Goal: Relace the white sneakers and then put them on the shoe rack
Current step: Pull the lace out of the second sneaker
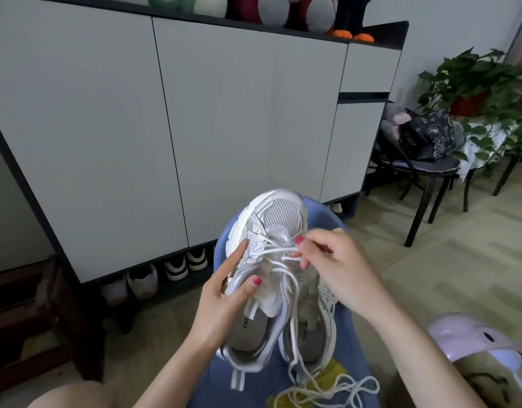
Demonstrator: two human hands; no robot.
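A white mesh sneaker [279, 219] is held up over a blue basin [336, 222], toe pointing away from me. My left hand [224, 293] grips its left side, thumb on the tongue. My right hand [333, 260] pinches a white lace [279, 250] at the upper eyelets. Long loose lace ends [327, 390] trail down into the basin. The second white sneaker [315, 325] lies in the basin under and right of the first, partly hidden.
A grey-doored shoe cabinet [195, 119] stands ahead, with shoes [177, 267] in the open gap along its base. A dark wooden stool [47, 325] is at left. A black chair [424, 172] with bags and a potted plant [474, 83] are at right. A pink object [471, 340] lies at lower right.
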